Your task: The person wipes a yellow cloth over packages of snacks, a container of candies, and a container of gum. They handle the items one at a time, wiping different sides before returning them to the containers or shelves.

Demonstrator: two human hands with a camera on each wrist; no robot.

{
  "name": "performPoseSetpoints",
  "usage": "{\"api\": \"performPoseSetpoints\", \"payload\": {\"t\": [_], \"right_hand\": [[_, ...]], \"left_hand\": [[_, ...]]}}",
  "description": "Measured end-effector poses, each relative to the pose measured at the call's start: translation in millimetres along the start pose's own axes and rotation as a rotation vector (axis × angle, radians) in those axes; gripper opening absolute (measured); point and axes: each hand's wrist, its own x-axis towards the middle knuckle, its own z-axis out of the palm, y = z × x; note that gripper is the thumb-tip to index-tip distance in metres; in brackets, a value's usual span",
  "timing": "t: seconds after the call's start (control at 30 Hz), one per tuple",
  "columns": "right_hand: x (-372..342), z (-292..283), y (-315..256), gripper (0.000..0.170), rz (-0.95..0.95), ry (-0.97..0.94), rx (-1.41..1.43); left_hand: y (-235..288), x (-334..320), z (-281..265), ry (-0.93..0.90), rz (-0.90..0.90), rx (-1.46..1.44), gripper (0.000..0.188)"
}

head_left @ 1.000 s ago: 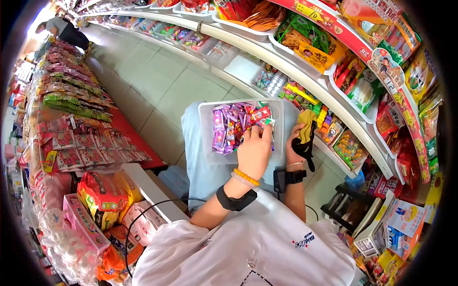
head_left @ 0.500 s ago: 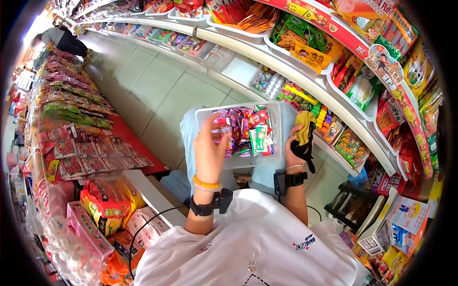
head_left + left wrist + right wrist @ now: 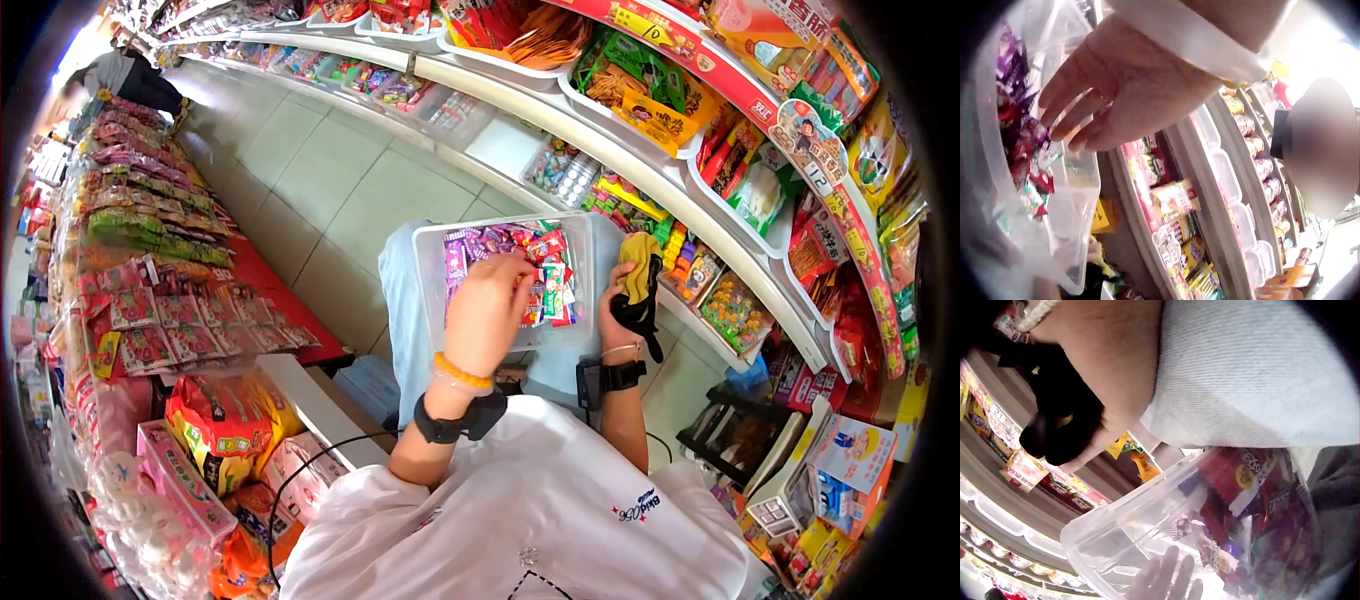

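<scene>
A clear plastic bin [image 3: 432, 300] rests on the person's lap, holding many small wrapped candies [image 3: 485, 240] in purple, red and green. Over its middle is the left hand [image 3: 490, 310], its fingers loosely bent close above the wrappers. In the left wrist view that hand [image 3: 1119, 87] shows a bare palm and relaxed fingers pointing toward the candies [image 3: 1022, 144]. Beside the bin's right wall, the right hand [image 3: 612, 310] grips a yellow and black glove [image 3: 638, 280]. The glove's black part [image 3: 1063, 406] hangs past the fingers in the right wrist view.
Curved shelves [image 3: 560, 105] with snack trays run along the right. A red-based display [image 3: 270, 300] of hanging packets lines the left. Snack bags [image 3: 225, 420] stand near the left elbow, with a black cable [image 3: 285, 480] beside them. Another person [image 3: 135, 80] bends over far down the aisle.
The left hand went from the bin's right side to its left edge, then back over the middle. Green and white packets at the right came into sight. The right hand kept its grip on the glove.
</scene>
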Motion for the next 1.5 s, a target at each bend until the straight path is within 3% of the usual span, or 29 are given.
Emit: {"api": "performPoseSetpoints", "payload": {"t": [0.33,0.47,0.6,0.77,0.93,0.97,1.13,1.27,1.37,1.5], "right_hand": [[1,6,2,0.039,0.029,0.004,-0.015],[0,0,-2,0.039,0.011,0.017,0.000],[0,5,2,0.038,0.013,0.034,-0.037],[-2,2,0,0.037,-0.030,0.072,-0.076],[-2,-2,-2,0.036,-0.110,0.134,-0.118],[-2,-9,-7,0.047,-0.051,-0.015,-0.063],[-2,-16,-13,0.048,-0.027,-0.025,-0.076],[-1,3,0,0.038,-0.067,0.119,-0.127],[-1,2,0,0.037,-0.064,0.108,-0.135],[-1,2,-4,0.038,-0.054,0.099,-0.150]], "left_hand": [[-6,14,55,-0.051,0.064,0.408,0.023],[-5,17,42,-0.195,-0.032,0.200,0.028],[-10,16,45,-0.087,0.094,0.278,0.045],[-14,11,36,-0.097,0.163,0.205,0.025],[-5,8,7,-0.053,0.146,0.090,0.027],[-6,8,4,-0.039,0.151,0.080,0.027],[-12,8,-5,0.034,0.182,-0.013,0.024],[-6,6,-8,0.021,0.126,-0.153,0.029],[-10,5,-2,-0.086,0.075,-0.241,0.036],[0,-2,-23,-0.119,0.155,-0.262,0.053]]}}
